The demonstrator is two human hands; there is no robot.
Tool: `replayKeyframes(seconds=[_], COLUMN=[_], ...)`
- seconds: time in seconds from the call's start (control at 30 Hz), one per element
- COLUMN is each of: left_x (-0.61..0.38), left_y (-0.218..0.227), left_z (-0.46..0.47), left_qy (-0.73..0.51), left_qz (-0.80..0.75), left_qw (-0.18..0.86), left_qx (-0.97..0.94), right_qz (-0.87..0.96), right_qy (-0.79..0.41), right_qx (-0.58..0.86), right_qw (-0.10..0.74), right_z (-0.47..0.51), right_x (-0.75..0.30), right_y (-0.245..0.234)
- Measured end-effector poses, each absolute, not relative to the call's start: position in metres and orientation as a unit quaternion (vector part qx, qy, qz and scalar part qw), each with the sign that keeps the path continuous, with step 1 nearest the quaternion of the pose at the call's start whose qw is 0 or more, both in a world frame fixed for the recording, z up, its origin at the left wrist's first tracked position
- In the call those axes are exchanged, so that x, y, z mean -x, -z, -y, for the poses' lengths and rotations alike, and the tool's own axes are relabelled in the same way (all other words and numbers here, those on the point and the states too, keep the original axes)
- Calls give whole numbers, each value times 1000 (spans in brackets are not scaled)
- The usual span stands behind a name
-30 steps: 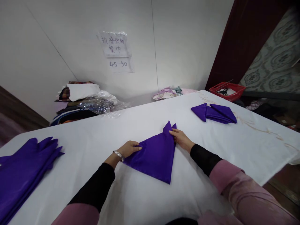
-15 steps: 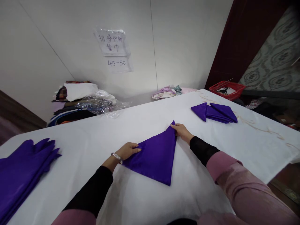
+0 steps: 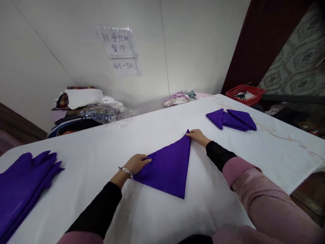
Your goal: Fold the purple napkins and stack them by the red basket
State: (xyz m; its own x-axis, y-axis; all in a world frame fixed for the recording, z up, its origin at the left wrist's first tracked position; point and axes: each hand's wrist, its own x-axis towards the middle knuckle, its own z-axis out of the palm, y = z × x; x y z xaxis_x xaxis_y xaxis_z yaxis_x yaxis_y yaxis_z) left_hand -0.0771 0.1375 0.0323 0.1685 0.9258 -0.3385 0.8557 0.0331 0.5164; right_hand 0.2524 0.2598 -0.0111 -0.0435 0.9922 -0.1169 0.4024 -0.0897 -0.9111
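Observation:
A purple cloth napkin (image 3: 167,167), folded into a triangle-like shape, lies before me on the white tablecloth (image 3: 142,217). My left hand (image 3: 138,164) pinches its upper left edge between thumb and fingers. At the top right corner, my right hand (image 3: 198,136) grips the pointed tip, thumb and fingers pressed together. Folded purple napkins (image 3: 233,120) rest at the far right of the table. On the left side, a pile of purple napkins (image 3: 22,186) lies with its edges fanned out, partly cut off by the view.
Stacked fabrics (image 3: 81,101) partly under clear plastic stand behind the table at left. Crumpled pink cloths (image 3: 177,99) lie by the wall. A red basket (image 3: 254,98) sits at the back right. A handwritten sign (image 3: 119,47) hangs on the wall.
The view has shifted slightly. Both hands keep their hold on the napkin's edge and corner, and its shape looks almost the same.

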Motion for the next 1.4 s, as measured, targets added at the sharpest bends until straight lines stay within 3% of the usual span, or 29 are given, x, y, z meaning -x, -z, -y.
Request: replayKeyframes(seconds=[0.6, 1.4], left_x=[74, 66], left_y=[-26, -18], left_z=[-128, -120], left_qy=[-48, 17], left_qz=[-651, -712], left_qw=[239, 100], left_qx=[-719, -695], right_qz=[663, 666], right_qy=[-256, -194], right_qx=[665, 708], right_qw=[230, 133], right_z=[-252, -256], right_x=[-256, -251], right_y=[9, 2])
